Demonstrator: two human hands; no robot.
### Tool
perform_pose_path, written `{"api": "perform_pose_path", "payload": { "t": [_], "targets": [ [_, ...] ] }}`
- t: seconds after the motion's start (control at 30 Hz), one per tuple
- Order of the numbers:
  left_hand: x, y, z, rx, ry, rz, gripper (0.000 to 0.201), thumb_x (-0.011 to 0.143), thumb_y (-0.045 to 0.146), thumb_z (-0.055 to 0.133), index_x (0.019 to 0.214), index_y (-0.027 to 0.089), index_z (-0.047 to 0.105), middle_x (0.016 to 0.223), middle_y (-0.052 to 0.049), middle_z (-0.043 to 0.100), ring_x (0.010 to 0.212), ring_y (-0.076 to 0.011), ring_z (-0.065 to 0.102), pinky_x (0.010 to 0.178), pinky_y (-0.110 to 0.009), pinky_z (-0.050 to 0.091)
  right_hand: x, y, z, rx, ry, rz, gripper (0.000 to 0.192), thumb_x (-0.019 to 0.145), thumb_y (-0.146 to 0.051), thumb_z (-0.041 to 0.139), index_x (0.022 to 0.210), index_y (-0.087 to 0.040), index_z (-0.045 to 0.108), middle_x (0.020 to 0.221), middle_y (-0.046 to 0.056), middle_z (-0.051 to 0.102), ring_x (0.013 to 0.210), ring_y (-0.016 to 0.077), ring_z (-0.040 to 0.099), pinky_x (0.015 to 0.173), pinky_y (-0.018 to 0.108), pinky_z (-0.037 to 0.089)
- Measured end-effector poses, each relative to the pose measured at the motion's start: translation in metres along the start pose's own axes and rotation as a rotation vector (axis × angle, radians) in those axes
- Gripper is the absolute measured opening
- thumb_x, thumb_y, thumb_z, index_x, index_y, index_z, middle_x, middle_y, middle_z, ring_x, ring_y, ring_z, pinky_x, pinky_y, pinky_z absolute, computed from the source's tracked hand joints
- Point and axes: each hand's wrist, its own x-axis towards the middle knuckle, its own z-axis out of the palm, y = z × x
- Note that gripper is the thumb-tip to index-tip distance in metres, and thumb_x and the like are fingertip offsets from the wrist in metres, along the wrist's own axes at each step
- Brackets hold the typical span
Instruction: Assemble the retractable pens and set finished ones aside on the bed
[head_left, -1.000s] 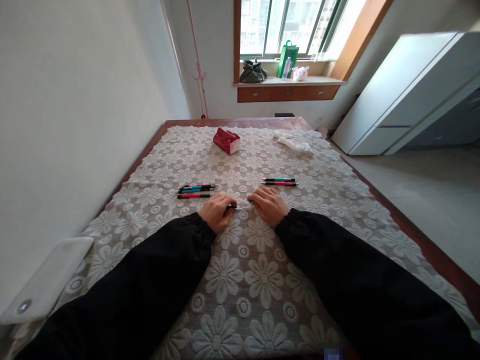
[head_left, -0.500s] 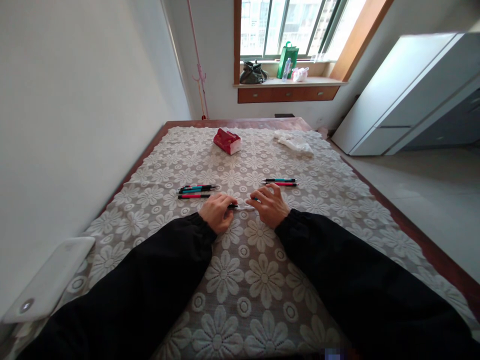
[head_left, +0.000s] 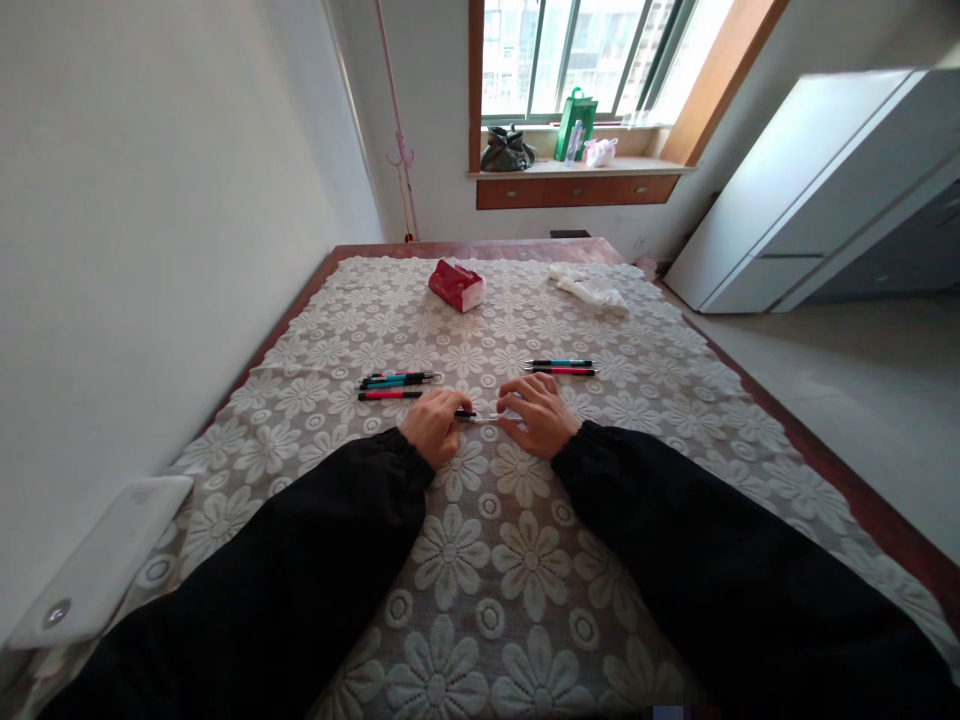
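My left hand (head_left: 435, 425) is closed on a pen, whose black end (head_left: 466, 414) sticks out past the fingertips toward the right. From there a thin whitish rod (head_left: 486, 419) runs low over the cloth to the fingers of my right hand (head_left: 540, 412). Those fingers are curled around the rod's far end, which they hide. Just beyond my left hand lies a red and black pen (head_left: 388, 395), with several teal and black pens (head_left: 397, 380) behind it. Past my right hand are a teal pen (head_left: 559, 363) and a red pen (head_left: 564, 371), side by side.
A floral lace tablecloth (head_left: 487, 560) covers the wooden table. Farther back lie a red tissue pack (head_left: 456, 286) and a crumpled white plastic bag (head_left: 592, 292). At the left edge by the wall rests a white flat object (head_left: 105, 560). A windowsill with bags (head_left: 508, 148) is beyond.
My right hand's fingers have shifted slightly, and the teal bit that showed between them is out of sight. My left hand stays nearly in place with the pen.
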Motion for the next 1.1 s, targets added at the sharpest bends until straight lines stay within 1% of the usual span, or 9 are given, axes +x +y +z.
{"api": "perform_pose_path", "payload": {
  "t": [0.07,0.17,0.27,0.47,0.67,0.73,0.8,0.93,1.1],
  "targets": [
    [-0.0002,0.0006,-0.0005,-0.006,0.011,0.022,0.033,0.074,0.002,0.052,0.099,0.02,0.064,0.101,-0.006,0.07,0.103,-0.0253,0.062,0.096,-0.041,0.05,-0.0009,-0.0005,0.0009,0.003,-0.037,-0.054,0.007,0.092,-0.031,0.066,0.095,-0.025,0.067,0.115,0.004,0.071,0.112,0.023,0.059,0.108,0.045,0.028],
    [-0.0006,0.0015,-0.0008,-0.013,-0.001,0.051,0.021,0.081,0.013,0.06,0.099,0.021,0.066,0.107,-0.006,0.07,0.106,-0.0264,0.062,0.097,-0.043,0.05,-0.0012,-0.0002,0.0021,0.005,-0.035,-0.044,0.003,0.092,-0.024,0.064,0.093,-0.024,0.067,0.119,0.004,0.07,0.115,0.0228,0.059,0.108,0.045,0.029],
    [-0.0003,0.001,0.0001,-0.021,-0.009,0.051,0.014,0.086,0.018,0.061,0.099,0.021,0.067,0.106,-0.006,0.071,0.104,-0.0259,0.063,0.094,-0.043,0.051,-0.0007,-0.0006,0.0014,0.0,-0.034,-0.035,0.006,0.091,-0.019,0.062,0.092,-0.023,0.066,0.119,0.005,0.071,0.115,0.0227,0.058,0.107,0.044,0.03],
    [0.001,-0.0012,0.0011,-0.012,-0.019,0.022,0.013,0.094,0.019,0.055,0.098,0.02,0.067,0.1,-0.007,0.072,0.1,-0.025,0.063,0.092,-0.042,0.051,-0.0007,-0.002,-0.002,-0.025,-0.035,0.009,0.01,0.084,-0.014,0.061,0.089,-0.022,0.064,0.12,0.006,0.07,0.117,0.0247,0.057,0.108,0.047,0.03],
    [0.0021,-0.0006,-0.0001,-0.094,-0.007,-0.045,0.011,0.096,0.02,0.054,0.098,0.021,0.065,0.095,-0.006,0.071,0.098,-0.0224,0.065,0.091,-0.037,0.052,0.0006,-0.0018,-0.002,0.042,-0.051,-0.057,0.001,0.089,-0.023,0.064,0.09,-0.024,0.065,0.122,0.005,0.07,0.115,0.0234,0.058,0.109,0.046,0.031],
    [0.0023,0.0,-0.0013,-0.109,0.03,-0.079,0.019,0.094,0.014,0.048,0.1,0.021,0.064,0.095,-0.006,0.07,0.098,-0.0221,0.065,0.092,-0.038,0.051,0.0012,-0.0019,-0.0024,0.053,-0.031,-0.032,0.002,0.091,-0.024,0.063,0.091,-0.023,0.065,0.118,0.006,0.071,0.112,0.0227,0.059,0.107,0.045,0.033],
    [0.0024,0.0007,-0.0027,-0.103,0.058,-0.124,0.028,0.086,0.006,0.046,0.101,0.02,0.064,0.095,-0.006,0.069,0.098,-0.0227,0.065,0.092,-0.039,0.051,0.0014,-0.0019,-0.0027,0.055,-0.014,-0.013,0.005,0.092,-0.022,0.061,0.095,-0.023,0.065,0.116,0.006,0.071,0.11,0.022,0.059,0.104,0.043,0.036],
    [0.002,0.0022,-0.0041,-0.047,0.012,-0.143,0.037,0.069,0.002,0.05,0.099,0.02,0.063,0.098,-0.006,0.069,0.099,-0.026,0.064,0.09,-0.042,0.05,0.0009,-0.0012,-0.0024,0.053,-0.057,-0.084,0.014,0.095,-0.024,0.059,0.106,-0.024,0.067,0.123,0.006,0.07,0.115,0.0223,0.058,0.106,0.044,0.035],
    [0.0007,0.003,-0.0028,0.015,-0.021,-0.067,0.034,0.073,0.007,0.054,0.101,0.021,0.064,0.101,-0.006,0.072,0.106,-0.0277,0.062,0.096,-0.044,0.049,0.0011,-0.001,-0.0015,0.043,-0.028,-0.065,0.012,0.095,-0.023,0.059,0.103,-0.024,0.067,0.118,0.006,0.071,0.111,0.0215,0.059,0.103,0.042,0.038]
  ]
}}
